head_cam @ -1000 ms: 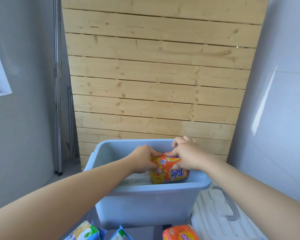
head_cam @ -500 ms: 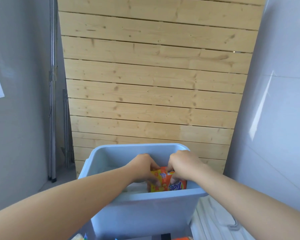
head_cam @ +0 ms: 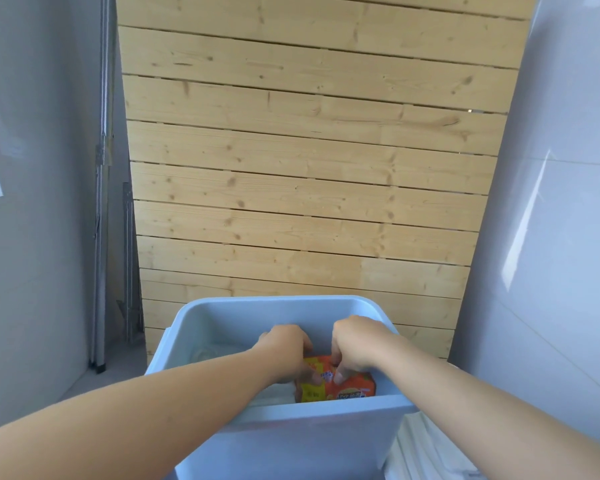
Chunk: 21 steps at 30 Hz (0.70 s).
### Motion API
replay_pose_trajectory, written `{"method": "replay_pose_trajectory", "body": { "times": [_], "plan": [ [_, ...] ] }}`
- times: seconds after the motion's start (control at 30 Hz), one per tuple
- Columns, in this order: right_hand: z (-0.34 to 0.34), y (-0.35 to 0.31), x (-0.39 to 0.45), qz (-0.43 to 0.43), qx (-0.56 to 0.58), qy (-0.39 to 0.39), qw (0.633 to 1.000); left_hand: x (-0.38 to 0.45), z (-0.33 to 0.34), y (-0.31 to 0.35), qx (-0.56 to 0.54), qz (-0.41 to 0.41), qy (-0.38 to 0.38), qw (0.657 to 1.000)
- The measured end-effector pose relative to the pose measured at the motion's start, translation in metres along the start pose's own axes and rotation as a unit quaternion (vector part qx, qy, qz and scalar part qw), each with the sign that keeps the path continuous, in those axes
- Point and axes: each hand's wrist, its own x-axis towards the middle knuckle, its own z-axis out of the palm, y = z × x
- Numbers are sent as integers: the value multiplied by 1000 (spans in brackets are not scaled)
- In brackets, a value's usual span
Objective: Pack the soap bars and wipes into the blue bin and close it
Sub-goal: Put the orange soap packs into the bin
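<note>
both my hands down in the blue bin (head_cam: 284,441), lower centre of frame. left grip (head_cam: 286,348) & right grip (head_cam: 355,344) pinch the orange soap pack (head_cam: 347,384), low inside. rest of items + lid not in view, so prob. early; bin not closed yet.

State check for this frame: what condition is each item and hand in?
blue bin: open, no lid on it
orange soap pack: low inside the bin, held by both hands
left hand: gripping the pack
right hand: pinching the pack
</note>
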Motion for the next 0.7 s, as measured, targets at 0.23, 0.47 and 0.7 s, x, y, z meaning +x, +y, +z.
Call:
{"method": "replay_pose_trajectory", "body": {
  "times": [0.23,0.47,0.7],
  "plan": [
    [3,-3,-6,15,24,17,999,-2,3,-4,145,-8,31,989],
    [8,-5,-5,25,28,26,999,-1,3,-4,182,-16,32,983],
    [1,3,-7,6,178,68,982,-15,-15,-1,-9,-20,13,1000]
  ]
}}
